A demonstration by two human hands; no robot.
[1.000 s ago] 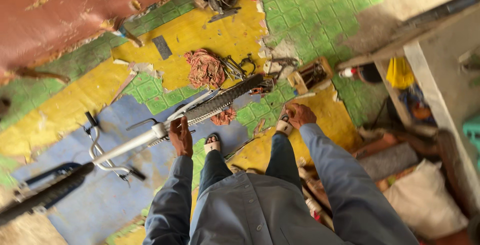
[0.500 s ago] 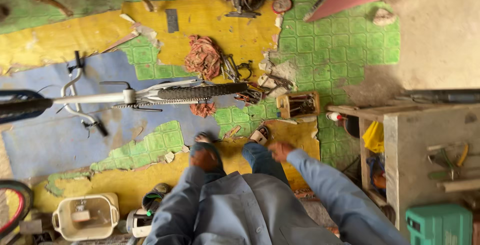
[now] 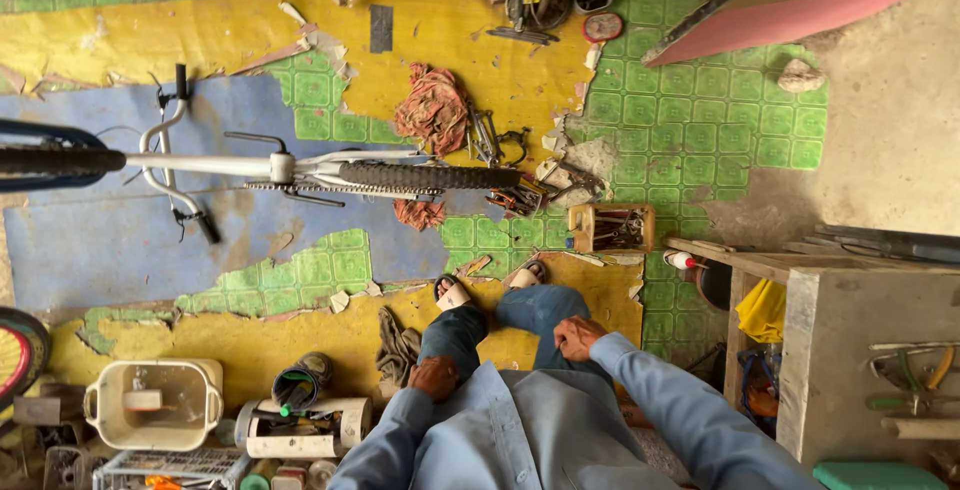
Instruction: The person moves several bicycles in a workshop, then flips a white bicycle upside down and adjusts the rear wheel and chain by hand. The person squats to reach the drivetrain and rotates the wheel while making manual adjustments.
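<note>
I look straight down at myself on a patchy yellow, blue and green floor. My left hand (image 3: 434, 377) rests closed on my left knee and holds nothing. My right hand (image 3: 579, 338) lies curled on my right thigh, also with nothing in it. An upturned bicycle (image 3: 285, 170) stands on the floor ahead of my sandalled feet, its rear tyre (image 3: 428, 176) toward the middle and its handlebar (image 3: 172, 172) at the left. Both hands are well clear of it.
A small wooden box of tools (image 3: 611, 228) sits past my right foot, a reddish rag (image 3: 434, 110) beyond the tyre. A cream tub (image 3: 152, 404) and a cluttered container (image 3: 296, 427) lie at lower left. A workbench with tools (image 3: 870, 350) stands at the right.
My left hand has let go of the bicycle and both hands have come back to my legs. The view has swung, so the bicycle now lies level and farther off.
</note>
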